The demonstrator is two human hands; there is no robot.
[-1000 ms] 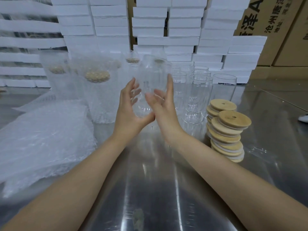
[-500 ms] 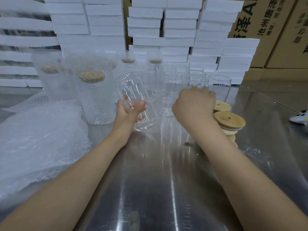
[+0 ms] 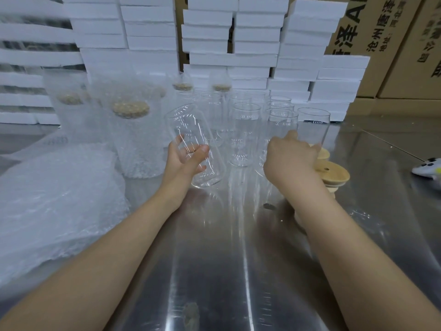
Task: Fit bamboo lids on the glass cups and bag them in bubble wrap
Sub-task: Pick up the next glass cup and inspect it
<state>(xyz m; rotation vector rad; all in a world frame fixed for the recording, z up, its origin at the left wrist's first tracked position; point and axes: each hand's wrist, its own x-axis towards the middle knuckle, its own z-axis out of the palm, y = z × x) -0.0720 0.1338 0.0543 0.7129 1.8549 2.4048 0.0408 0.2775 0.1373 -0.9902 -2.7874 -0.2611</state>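
Note:
My left hand (image 3: pixel 183 161) grips a clear glass cup (image 3: pixel 188 125) around its lower half and holds it tilted, mouth up and to the left, above the steel table (image 3: pixel 226 259). My right hand (image 3: pixel 290 158) is over the stack of bamboo lids (image 3: pixel 334 172) at the right, with its fingers curled down round the top lid of the rear pile. The fingertips are hidden behind the hand. Several empty glass cups (image 3: pixel 245 130) stand upright just behind both hands.
Several lidded cups in bubble wrap bags (image 3: pixel 136 139) stand at the back left. A loose pile of bubble wrap bags (image 3: pixel 52 199) lies at the left. White foam boxes (image 3: pixel 238 44) and cardboard cartons (image 3: pixel 381 44) line the back. A small white object (image 3: pixel 427 169) lies at the far right.
My right hand let go of the cup and moved right onto the lid stack. My left hand alone lowered the cup and tilted it. Little differs in the last half second.

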